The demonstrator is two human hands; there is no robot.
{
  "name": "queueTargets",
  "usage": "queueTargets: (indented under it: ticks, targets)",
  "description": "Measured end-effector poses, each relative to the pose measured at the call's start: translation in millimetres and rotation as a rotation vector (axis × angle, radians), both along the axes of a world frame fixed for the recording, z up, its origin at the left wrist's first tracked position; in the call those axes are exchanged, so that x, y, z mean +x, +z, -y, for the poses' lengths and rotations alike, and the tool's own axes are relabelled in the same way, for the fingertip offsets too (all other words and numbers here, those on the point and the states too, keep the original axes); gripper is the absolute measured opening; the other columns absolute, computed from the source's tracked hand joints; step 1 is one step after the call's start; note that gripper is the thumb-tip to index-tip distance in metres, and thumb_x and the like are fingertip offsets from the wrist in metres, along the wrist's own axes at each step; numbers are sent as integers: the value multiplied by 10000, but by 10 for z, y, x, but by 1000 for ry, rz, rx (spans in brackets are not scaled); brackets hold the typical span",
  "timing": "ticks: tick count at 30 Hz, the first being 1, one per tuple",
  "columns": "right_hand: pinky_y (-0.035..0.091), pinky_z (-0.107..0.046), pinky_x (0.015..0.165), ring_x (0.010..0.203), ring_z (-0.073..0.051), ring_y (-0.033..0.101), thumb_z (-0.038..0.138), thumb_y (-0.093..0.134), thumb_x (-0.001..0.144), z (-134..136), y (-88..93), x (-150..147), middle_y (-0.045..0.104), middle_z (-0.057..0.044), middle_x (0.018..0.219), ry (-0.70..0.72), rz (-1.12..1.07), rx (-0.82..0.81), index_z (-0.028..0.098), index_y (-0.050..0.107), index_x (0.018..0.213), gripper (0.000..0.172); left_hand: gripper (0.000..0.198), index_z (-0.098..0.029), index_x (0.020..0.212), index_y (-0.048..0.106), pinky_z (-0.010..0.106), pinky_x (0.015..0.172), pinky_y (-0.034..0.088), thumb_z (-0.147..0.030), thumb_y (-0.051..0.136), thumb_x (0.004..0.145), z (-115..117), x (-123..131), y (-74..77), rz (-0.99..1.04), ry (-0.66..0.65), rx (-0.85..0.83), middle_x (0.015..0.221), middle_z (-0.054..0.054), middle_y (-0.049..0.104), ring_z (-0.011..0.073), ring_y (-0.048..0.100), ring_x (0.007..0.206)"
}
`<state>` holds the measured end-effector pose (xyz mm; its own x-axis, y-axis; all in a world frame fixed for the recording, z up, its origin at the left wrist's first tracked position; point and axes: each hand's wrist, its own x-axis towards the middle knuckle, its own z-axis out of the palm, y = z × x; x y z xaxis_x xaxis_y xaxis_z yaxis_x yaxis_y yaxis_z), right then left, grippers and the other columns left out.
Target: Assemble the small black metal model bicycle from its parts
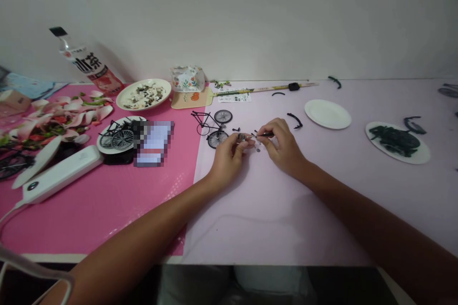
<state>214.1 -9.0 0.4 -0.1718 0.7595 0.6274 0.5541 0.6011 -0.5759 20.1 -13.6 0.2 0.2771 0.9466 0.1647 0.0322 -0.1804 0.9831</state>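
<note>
My left hand (229, 155) is closed, with a small dark and metallic-looking part (242, 137) pinched at its fingertips. Its exact kind is too small to tell. Facing it, my right hand (282, 147) pinches a thin dark tool (265, 134), whose tip points left toward that part. Just beyond my left hand lies a black miniature bicycle (205, 124) on its side, with a spoked wheel (223, 116) at its upper right. A tiny black piece (236, 129) rests near the fingers. Beneath the hands sits a small greyish bit (258, 150).
White plates hold black bicycle parts (121, 134) at left and dark green pieces (395, 140) at right. Another white plate (328, 114) stands at back right, near a curved black piece (295, 120). A phone (154, 143), white power bank (64, 174) and tilted bottle (91, 69) occupy the left.
</note>
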Motion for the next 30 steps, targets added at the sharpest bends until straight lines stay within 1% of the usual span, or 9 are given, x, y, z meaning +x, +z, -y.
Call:
queueTargets:
  ticks: [4,7,11,15,19,23,25,28,30]
  targets:
    - [473,-479,877,945,-284,559,270,623,1018,-12,-14,-2,629,-61,931,4,-8,22,284,613,956,63,157,-159,1123,663,317,888,602,-223,546,1040,1,1,12,-11,-9,26,1096,127,815,222,780,1053]
    - [471,-474,880,942,-281,566,281,635,1017,-16,-22,-9,636,-61,932,6,-5,33,279,610,953,68,159,-161,1116,665,320,883,600,-239,548,1041,1,-2,27,-24,-15,29,1048,116,813,227,785,1029]
    - [473,-448,851,916,-262,572,276,643,1015,-17,-34,-16,638,-49,914,21,-30,49,271,603,950,76,161,-154,1104,671,327,921,603,-230,546,1037,-3,-5,32,-19,-32,25,1059,118,809,224,788,1027]
    - [481,-425,798,878,-246,588,318,663,1012,-24,-48,-7,656,-44,898,28,-56,6,267,604,931,113,166,-145,1100,683,342,946,612,-214,548,1033,-7,-2,17,4,-37,2,1067,129,809,225,790,1026]
    - [493,-410,783,855,-238,617,413,680,1017,-17,-45,23,688,-45,889,30,-57,-55,266,630,916,185,197,-138,1124,700,356,967,621,-203,540,1029,-13,-1,1,15,-33,0,1070,129,811,223,791,1023]
    - [472,-366,707,713,-198,591,499,679,1014,4,-14,62,705,-33,830,19,-16,-134,256,651,882,278,224,-131,1131,724,356,962,633,-199,541,1023,-20,-9,-11,17,-45,11,1114,142,816,228,795,1034]
    - [441,-344,662,638,-176,555,541,645,1028,11,5,76,682,-15,740,22,31,-161,249,633,812,363,238,-132,1142,739,364,959,638,-197,547,1016,-21,-11,-18,2,-49,22,1121,142,821,235,798,1033]
    - [400,-326,630,574,-153,517,558,544,1074,16,21,78,597,8,600,33,108,-170,237,552,671,515,264,-132,1150,758,372,980,634,-176,541,1006,-16,-12,-20,-21,-36,52,1114,137,827,239,800,1038]
    - [382,-322,623,567,-147,497,552,511,1085,25,27,66,558,10,571,17,144,-163,233,515,635,552,270,-136,1151,767,367,978,634,-173,544,1003,-11,-13,-15,-45,-25,80,1109,132,830,239,800,1040]
